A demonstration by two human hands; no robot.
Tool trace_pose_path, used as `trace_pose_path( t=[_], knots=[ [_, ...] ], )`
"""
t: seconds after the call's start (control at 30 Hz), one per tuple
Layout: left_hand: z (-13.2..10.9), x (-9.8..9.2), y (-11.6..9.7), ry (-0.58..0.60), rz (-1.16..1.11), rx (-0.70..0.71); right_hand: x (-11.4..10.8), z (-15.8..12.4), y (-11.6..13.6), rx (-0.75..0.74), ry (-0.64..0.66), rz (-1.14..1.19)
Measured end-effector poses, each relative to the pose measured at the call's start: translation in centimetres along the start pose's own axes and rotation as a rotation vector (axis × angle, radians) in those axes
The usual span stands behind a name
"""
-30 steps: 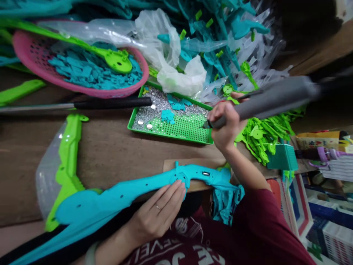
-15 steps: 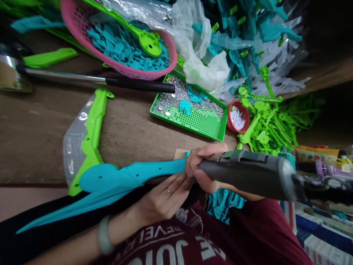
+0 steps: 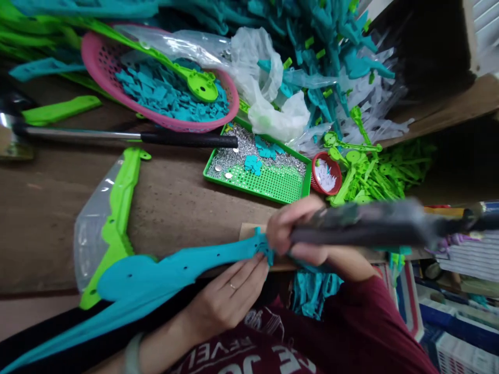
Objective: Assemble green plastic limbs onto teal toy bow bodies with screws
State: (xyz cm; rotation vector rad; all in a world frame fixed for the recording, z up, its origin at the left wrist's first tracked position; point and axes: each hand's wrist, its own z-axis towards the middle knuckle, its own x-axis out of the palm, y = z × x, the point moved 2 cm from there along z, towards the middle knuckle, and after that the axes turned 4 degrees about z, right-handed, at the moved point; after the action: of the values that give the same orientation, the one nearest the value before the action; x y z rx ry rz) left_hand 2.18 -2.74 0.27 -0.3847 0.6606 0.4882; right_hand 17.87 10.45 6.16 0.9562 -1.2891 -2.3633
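This side of the green tray (image 3: 280, 185), the left hand (image 3: 224, 296) lies on the long blue piece (image 3: 166, 272); I can't tell if it pinches. The right hand (image 3: 286, 226) hugs the grey tool (image 3: 362, 223), best held straight.

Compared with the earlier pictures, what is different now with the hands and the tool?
The right hand has carried the dark grey tool from the green tray toward the person's body, over the turquoise part, near the left hand. It has not let go of the tool. The left hand stays on the turquoise part; tray and pink basket are unmoved.
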Motion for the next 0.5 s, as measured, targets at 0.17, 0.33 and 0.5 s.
trace_pose_path(
  t=[0.17, 0.33, 0.5],
  knots=[
    [-0.2, 0.2, 0.3, -0.003, -0.017, 0.029, -6.6, 3.3, -3.9, -0.029, -0.914, 0.016],
    [-0.3, 0.2, 0.5, 0.019, -0.098, 0.007, -6.7, 3.2, -7.1, 0.091, -0.948, 0.068],
    [-0.1, 0.2, 0.8, 0.022, -0.091, -0.091, -6.4, 2.9, -7.1, 0.064, -0.927, 0.108]
  ],
)
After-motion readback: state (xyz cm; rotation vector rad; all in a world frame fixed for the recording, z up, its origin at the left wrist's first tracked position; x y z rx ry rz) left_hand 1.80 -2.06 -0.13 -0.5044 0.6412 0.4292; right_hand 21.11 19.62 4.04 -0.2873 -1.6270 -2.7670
